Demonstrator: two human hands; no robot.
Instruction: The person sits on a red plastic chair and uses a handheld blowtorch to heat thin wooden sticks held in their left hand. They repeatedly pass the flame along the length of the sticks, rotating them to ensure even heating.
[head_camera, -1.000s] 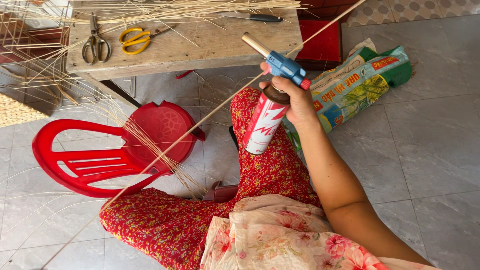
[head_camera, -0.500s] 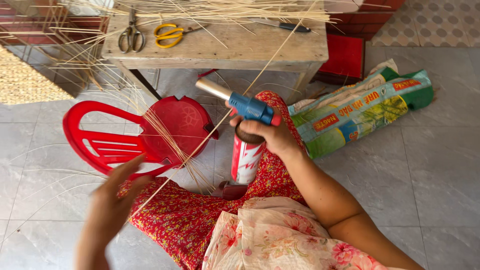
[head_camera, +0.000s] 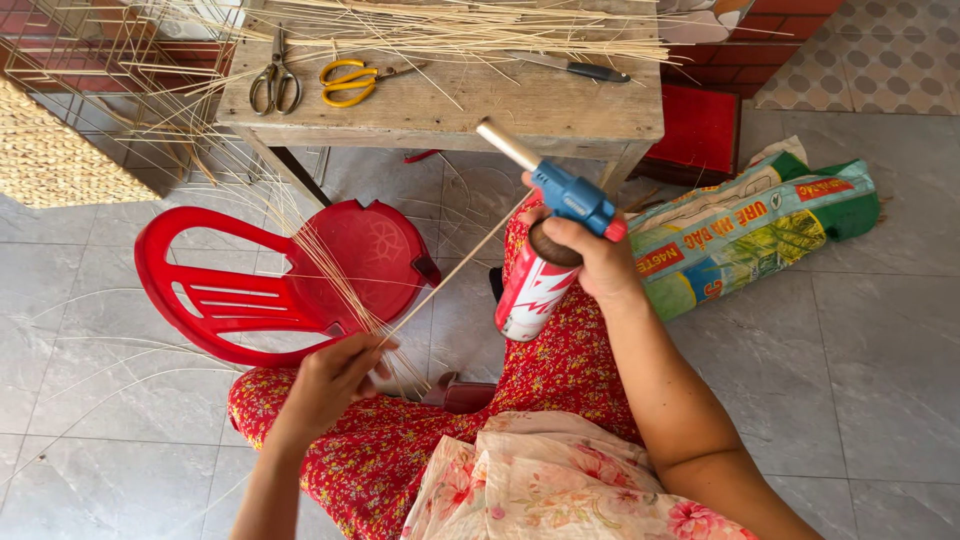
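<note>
The right hand (head_camera: 600, 262) sits in the middle of the frame, its grip clamped around the neck of a gas torch (head_camera: 545, 235): a smooth red and white metal can with a blue plastic head and a short metal nozzle that points toward the upper left. The can hangs down over the person's knee, which is covered in red flowered cloth.

Lower and to the left, the left hand (head_camera: 335, 380) has its fingers pinched together on a thin pale reed (head_camera: 455, 270), a straight, stiff strand that runs diagonally up to the right and ends close to the torch. More loose strands fan out just behind that hand, lying over a glossy red plastic chair (head_camera: 270, 285) that is tipped on its side on the grey tiled floor (head_camera: 880, 350).

Across the top of the frame stands a rough, unpainted wooden table (head_camera: 560, 105). A long bundle of the same dry strands lies spread along its far edge. On its left part rest grey metal scissors (head_camera: 272, 82) and, just beside them, yellow-handled scissors (head_camera: 350, 80).

At the right, a rolled, shiny printed plastic sack (head_camera: 760, 230) lies on the floor. A coarse woven basket (head_camera: 55, 165) shows at the left edge.
</note>
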